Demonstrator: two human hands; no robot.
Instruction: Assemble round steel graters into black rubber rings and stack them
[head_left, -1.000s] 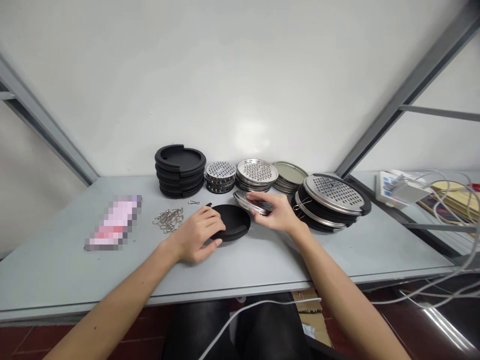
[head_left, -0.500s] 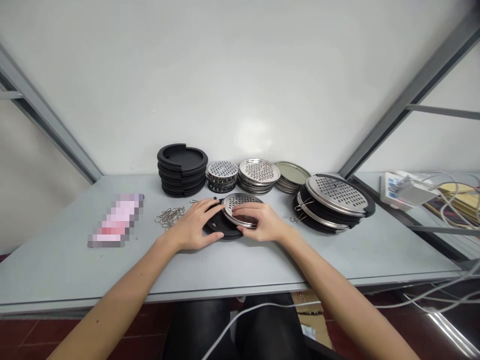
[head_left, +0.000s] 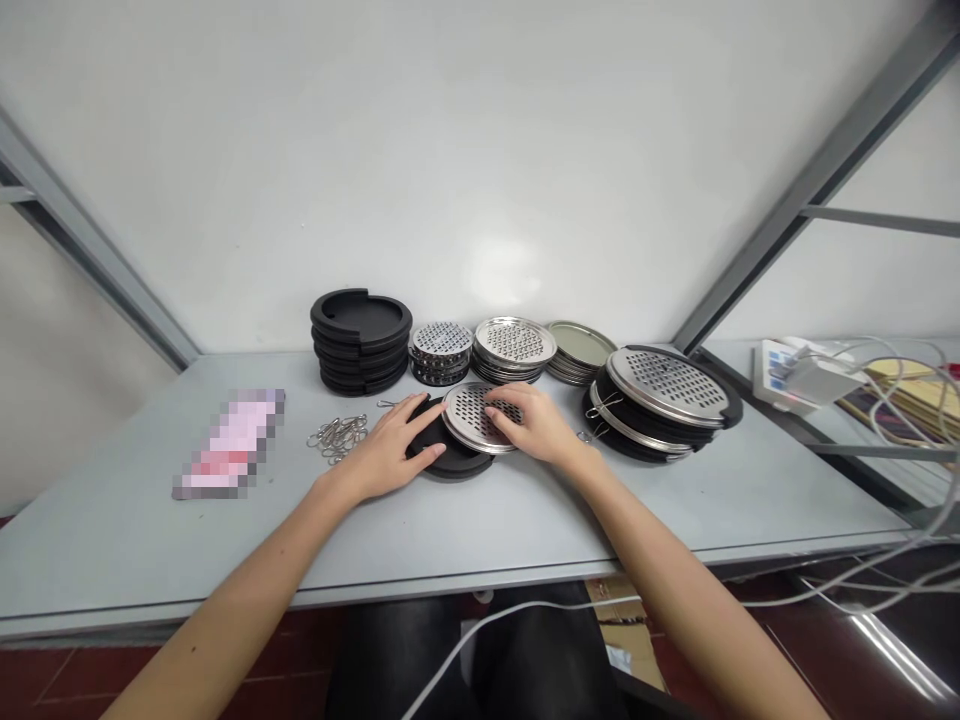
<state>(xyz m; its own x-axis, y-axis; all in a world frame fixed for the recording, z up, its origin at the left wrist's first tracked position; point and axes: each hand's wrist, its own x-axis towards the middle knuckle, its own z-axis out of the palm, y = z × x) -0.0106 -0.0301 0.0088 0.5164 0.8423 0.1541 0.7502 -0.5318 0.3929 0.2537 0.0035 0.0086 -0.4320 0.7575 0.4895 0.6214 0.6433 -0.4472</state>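
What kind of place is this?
It's maybe a workshop, but I can't be sure. The grey table holds a stack of round black holders, stacked metal discs and a pile of little metal clips.

Disc over base — clips left
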